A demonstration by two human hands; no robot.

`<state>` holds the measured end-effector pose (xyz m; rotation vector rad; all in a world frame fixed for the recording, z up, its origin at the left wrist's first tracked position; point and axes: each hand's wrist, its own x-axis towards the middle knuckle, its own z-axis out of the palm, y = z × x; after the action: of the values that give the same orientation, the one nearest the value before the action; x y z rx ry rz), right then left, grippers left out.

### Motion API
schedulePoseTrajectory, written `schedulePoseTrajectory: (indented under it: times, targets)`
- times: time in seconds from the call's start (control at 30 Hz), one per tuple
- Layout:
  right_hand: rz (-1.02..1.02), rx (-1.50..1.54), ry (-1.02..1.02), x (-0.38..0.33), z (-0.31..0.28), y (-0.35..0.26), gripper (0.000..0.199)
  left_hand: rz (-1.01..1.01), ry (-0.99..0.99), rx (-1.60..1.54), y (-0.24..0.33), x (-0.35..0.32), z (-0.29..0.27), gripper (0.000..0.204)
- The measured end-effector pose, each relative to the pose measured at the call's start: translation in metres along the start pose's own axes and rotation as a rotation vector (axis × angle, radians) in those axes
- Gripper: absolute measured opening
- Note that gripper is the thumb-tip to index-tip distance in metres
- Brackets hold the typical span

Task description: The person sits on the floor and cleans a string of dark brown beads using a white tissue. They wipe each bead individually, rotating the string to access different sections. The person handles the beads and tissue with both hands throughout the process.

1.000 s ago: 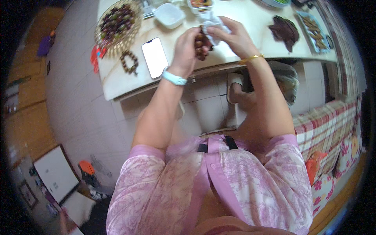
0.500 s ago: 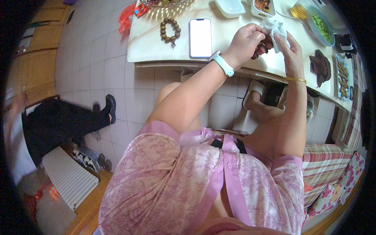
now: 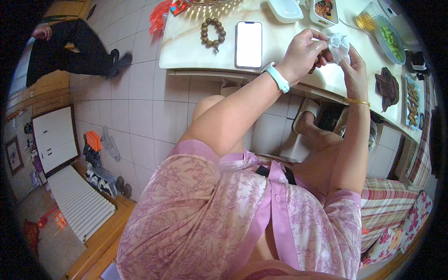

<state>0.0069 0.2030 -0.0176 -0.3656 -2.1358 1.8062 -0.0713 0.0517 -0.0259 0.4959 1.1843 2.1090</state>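
Over the table's near edge, my left hand (image 3: pixel 303 55) is closed round a dark reddish-brown, lumpy thing that looks like a string of beads (image 3: pixel 318 61), mostly hidden by fingers. My right hand (image 3: pixel 354 66) pinches a crumpled white tissue (image 3: pixel 339 46) against it, the two hands nearly touching. A loop of round brown beads (image 3: pixel 213 33) lies on the table, left of a phone (image 3: pixel 248 44) with a bright white screen. To the right of my right hand rests a crumpled dark brown cloth-like thing (image 3: pixel 387 88).
Along the table's (image 3: pixel 186 55) far side stand a clear plastic box (image 3: pixel 285 10), a white food container (image 3: pixel 324 13), a glass of yellow drink (image 3: pixel 367 19) and a bowl of green beans (image 3: pixel 391 42). A food tray (image 3: pixel 412 102) sits far right. Another person (image 3: pixel 70 46) is at left.
The tissue and both hands have shifted slightly, and less of the dark beads shows below my left hand. The other person has moved farther off at the left. My view has shifted slightly.
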Motion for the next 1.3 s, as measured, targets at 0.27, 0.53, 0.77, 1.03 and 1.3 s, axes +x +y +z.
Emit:
schedulePoseTrajectory:
  times: [0.27, 0.53, 0.77, 1.03, 1.3]
  targets:
    - [0.078, 0.007, 0.073, 0.001, 0.004, 0.001, 0.033, -0.012, -0.047, 0.173, -0.005, -0.003, 0.003, 0.024]
    - [0.03, -0.01, 0.002, 0.001, 0.001, 0.002, 0.035, 0.067, -0.004, 0.028, -0.001, 0.001, 0.0, 0.016]
    - [0.077, -0.012, 0.04, 0.002, 0.004, 0.003, 0.031, 0.056, -0.039, 0.219, -0.008, 0.001, -0.002, 0.029]
    - [0.037, 0.073, 0.026, 0.0, 0.005, -0.001, 0.032, 0.089, 0.039, 0.111, 0.0, -0.001, 0.005, 0.018]
    - [0.109, 0.027, 0.09, -0.004, 0.012, -0.007, 0.03, 0.029, -0.024, 0.23, -0.006, -0.004, 0.009, 0.024]
